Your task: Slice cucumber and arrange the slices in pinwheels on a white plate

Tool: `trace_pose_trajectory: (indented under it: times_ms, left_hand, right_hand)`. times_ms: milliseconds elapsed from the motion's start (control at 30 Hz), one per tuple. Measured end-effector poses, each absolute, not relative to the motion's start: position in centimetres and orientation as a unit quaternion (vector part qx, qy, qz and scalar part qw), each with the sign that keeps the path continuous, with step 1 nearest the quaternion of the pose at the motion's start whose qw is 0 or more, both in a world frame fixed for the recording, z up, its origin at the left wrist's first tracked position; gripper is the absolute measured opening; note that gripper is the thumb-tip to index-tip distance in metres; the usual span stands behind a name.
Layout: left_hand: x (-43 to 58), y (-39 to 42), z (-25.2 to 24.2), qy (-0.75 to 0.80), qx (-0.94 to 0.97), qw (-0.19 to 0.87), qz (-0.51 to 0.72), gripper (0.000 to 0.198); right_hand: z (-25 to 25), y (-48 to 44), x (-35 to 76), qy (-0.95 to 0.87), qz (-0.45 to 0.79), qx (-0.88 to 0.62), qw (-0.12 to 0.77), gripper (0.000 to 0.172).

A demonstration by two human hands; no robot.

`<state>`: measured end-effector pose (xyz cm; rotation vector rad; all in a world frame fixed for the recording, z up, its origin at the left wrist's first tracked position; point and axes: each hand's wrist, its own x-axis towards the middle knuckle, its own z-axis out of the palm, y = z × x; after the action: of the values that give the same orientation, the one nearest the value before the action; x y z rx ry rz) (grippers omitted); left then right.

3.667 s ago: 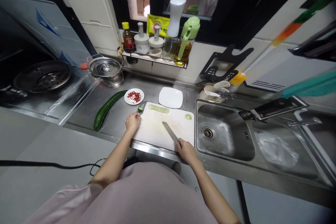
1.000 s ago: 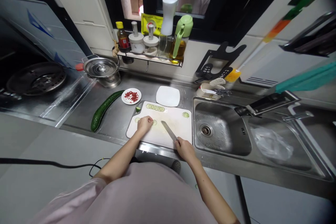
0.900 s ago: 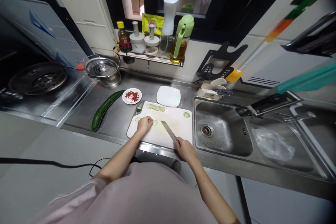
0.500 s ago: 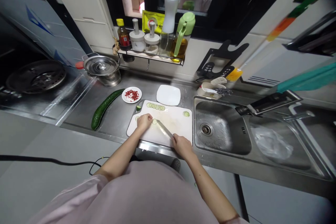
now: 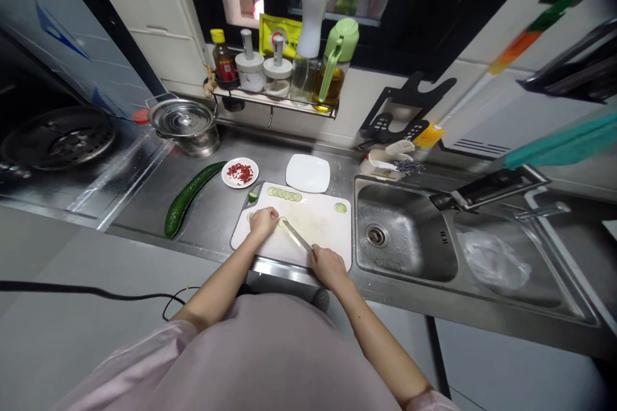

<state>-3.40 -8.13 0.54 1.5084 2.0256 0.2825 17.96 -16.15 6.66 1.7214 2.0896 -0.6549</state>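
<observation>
On the white cutting board [image 5: 318, 231], my right hand [image 5: 328, 266] grips a knife [image 5: 299, 236], its blade slanting up and left. The knife's tip meets a pale cucumber slice [image 5: 281, 222]. My left hand [image 5: 263, 222] is closed, with its pinched fingertips at the edge of that slice. Part of another slice [image 5: 250, 216] shows behind the left hand. A row of overlapping cucumber slices [image 5: 284, 194] lies along the board's far edge. Some pale green pieces [image 5: 340, 207] lie at the right corner, and a cucumber end [image 5: 252, 196] at the upper left.
A whole cucumber [image 5: 186, 202] lies left of the board. Behind are a small plate of red bits [image 5: 226, 179] and a white square plate [image 5: 308, 173]. A lidded steel pot [image 5: 186, 125] stands back left. The sink [image 5: 409, 231] adjoins the right; a seasoning shelf [image 5: 274, 100] hangs above.
The knife and my right hand have shifted slightly left, the tip now over the slice. My left hand stays about where it was. The view has moved slightly.
</observation>
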Motion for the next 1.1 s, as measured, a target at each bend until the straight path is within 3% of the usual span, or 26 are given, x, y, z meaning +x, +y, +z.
trace_pose_trajectory:
  times_ms: [1100]
  left_hand:
    - [-3.3, -8.3, 0.9, 0.759, 0.577, 0.286, 0.097, 0.02]
  right_hand:
    - [7.2, -14.1, 16.6, 0.753, -0.231, 0.58, 0.207, 0.032]
